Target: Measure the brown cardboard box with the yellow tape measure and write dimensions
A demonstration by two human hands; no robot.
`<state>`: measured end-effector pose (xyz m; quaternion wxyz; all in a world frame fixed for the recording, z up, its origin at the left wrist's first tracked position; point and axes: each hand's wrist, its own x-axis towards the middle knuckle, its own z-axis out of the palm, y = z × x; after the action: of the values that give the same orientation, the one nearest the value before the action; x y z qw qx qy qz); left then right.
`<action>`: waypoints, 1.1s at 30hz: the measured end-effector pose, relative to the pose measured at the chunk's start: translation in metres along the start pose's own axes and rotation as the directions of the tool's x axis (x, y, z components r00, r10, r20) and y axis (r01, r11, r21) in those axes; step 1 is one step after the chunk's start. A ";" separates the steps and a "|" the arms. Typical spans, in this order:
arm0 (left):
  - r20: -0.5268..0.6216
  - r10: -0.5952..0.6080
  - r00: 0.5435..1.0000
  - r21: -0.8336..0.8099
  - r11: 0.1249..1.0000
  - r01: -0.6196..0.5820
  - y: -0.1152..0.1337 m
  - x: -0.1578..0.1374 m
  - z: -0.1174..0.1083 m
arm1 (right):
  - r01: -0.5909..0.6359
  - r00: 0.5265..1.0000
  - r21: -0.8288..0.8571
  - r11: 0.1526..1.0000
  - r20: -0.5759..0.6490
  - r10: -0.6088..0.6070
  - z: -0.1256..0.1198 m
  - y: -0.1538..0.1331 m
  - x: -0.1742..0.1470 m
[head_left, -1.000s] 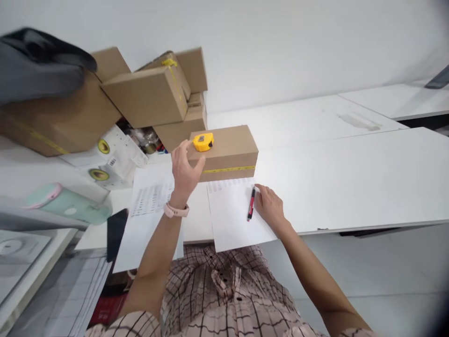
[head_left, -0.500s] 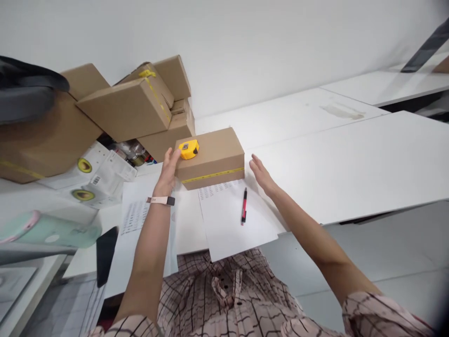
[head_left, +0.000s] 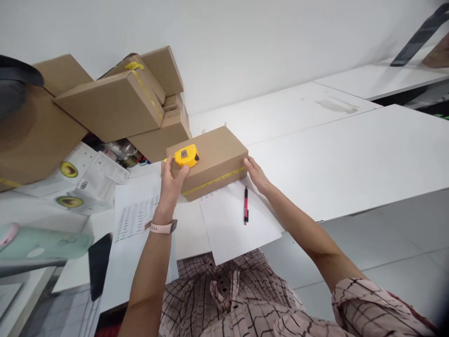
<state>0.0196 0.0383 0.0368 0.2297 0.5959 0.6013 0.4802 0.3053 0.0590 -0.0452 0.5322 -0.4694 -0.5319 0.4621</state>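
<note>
A small brown cardboard box lies on the white table, with a strip of yellow tape measure stretched along its near side. A yellow tape measure case sits on the box's top left corner. My left hand grips that left end, thumb against the case. My right hand presses flat against the box's right end. A red and black pen rests on a white sheet just in front of the box.
Several larger cardboard boxes are stacked at the back left, above white packages with avocado stickers. A printed sheet, a black phone and a mint green bottle lie at the left. White table stretches right.
My right hand left the pen on the sheet and moved up to the box's right end. My left hand slid down onto the box's left end beside the tape case.
</note>
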 end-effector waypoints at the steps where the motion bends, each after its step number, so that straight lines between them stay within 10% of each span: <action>1: -0.006 0.058 0.998 0.123 0.991 -0.057 0.003 0.001 -0.001 | 0.012 1.000 -0.004 1.000 -0.008 -0.012 -0.001 0.003 0.000; 5: 0.150 0.226 0.963 0.478 0.836 -0.270 0.022 0.010 -0.002 | 0.027 0.998 0.020 0.999 -0.053 -0.026 -0.007 0.013 0.000; 12: 0.157 0.231 0.960 0.459 0.844 -0.278 0.023 0.024 0.001 | 0.005 0.984 0.030 1.000 -0.179 0.000 -0.012 0.013 -0.003; 18: 0.153 0.301 0.941 0.377 0.863 -0.338 0.027 0.023 -0.006 | 0.269 0.797 -0.316 0.910 -0.458 -0.395 0.006 -0.027 -0.017; 21: 0.160 0.257 0.953 0.237 0.927 -0.290 0.046 0.004 -0.005 | 0.393 0.820 -0.344 0.853 -0.289 -0.494 0.024 -0.066 -0.019; 25: 0.331 0.189 0.925 -0.076 0.982 -0.174 0.068 -0.022 -0.004 | 0.247 0.957 -0.098 0.964 0.182 -0.226 0.040 -0.110 -0.014; 33: 0.421 0.111 0.900 -0.333 0.942 0.040 0.056 -0.028 -0.019 | 0.117 0.885 -0.090 0.989 0.462 -0.063 0.043 -0.131 -0.012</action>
<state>0.0366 -0.0038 0.0845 0.4460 0.6511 0.4340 0.4345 0.2611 0.0297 0.0832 0.3848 -0.3520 -0.6891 0.5032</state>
